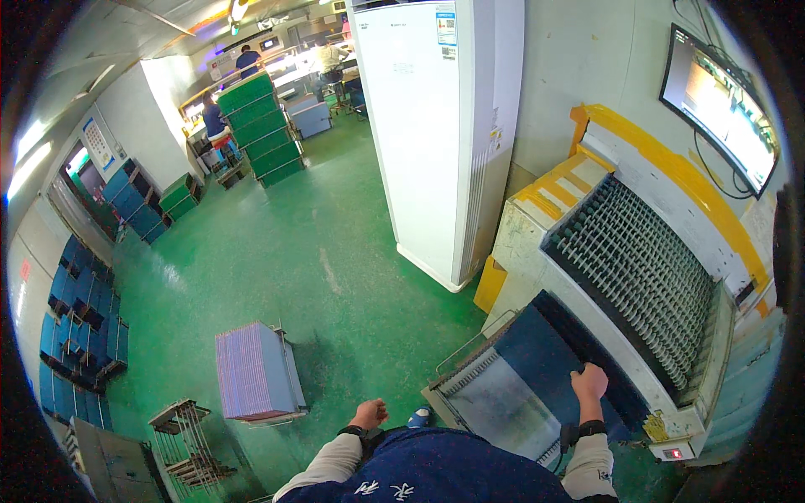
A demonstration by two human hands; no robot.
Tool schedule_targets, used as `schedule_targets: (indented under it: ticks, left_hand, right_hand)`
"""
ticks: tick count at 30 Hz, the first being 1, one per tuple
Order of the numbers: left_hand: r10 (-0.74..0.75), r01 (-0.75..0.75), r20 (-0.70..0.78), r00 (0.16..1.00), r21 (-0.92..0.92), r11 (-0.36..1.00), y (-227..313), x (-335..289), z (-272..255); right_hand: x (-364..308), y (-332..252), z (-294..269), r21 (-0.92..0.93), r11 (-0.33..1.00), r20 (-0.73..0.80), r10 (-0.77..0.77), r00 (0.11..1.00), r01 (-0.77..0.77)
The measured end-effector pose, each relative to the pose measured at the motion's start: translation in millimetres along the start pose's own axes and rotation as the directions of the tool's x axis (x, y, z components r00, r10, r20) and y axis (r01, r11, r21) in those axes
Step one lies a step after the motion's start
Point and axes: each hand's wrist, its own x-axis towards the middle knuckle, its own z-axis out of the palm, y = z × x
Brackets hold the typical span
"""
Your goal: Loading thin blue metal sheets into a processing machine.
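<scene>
My right hand [589,382] is closed at the edge of a flat dark blue panel [532,344], fingers curled over it; the fingertips are partly hidden. Beneath the panel is a metal rack [459,379] with a toothed side rail, and a grey, shiny flat surface [501,401] shows in it. Just right of that hand stands a machine with rows of small rollers [641,268]. My left hand [369,414] hangs in front of my body at the left, fingers curled in, with nothing visible in it.
A rack of tightly stacked panels [256,373] stands on the green floor to the left. Beyond it is an empty metal frame [189,448]. A tall white cabinet unit [419,126] rises ahead. Green crates [260,126] and blue crates [84,310] are stacked farther off; people sit at far benches.
</scene>
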Motion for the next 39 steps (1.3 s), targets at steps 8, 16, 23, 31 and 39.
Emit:
schedule_targets:
  ticks: [8,16,23,31,39]
  left_hand:
    - [-0.009,0.009,-0.009,1.0,0.0,1.0,0.5,-4.3,7.0]
    - [0.007,-0.007,0.002,1.0,0.005,1.0,3.1,-14.9,12.5]
    - [0.024,-0.023,-0.033,0.999,0.037,0.999,3.8,-18.6,16.7]
    - [0.01,-0.01,-0.001,1.0,0.017,1.0,4.0,-9.5,8.1]
    - [0.023,-0.022,-0.066,0.998,0.019,1.0,5.0,-16.8,17.1]
  right_hand:
    - [-1.4,0.4,-2.7,0.005,1.0,0.006,0.006,1.0,-0.006]
    - [-1.0,-1.6,-5.5,-0.014,1.0,0.041,0.021,0.999,-0.021]
    - [-1.3,-2.0,-5.8,-0.005,1.0,0.025,0.013,1.0,-0.012]
    - [-0.1,-2.3,-5.3,0.001,1.0,0.013,0.008,1.0,-0.008]
    - [-1.6,-3.7,-7.7,0.017,1.0,0.008,0.014,1.0,-0.015]
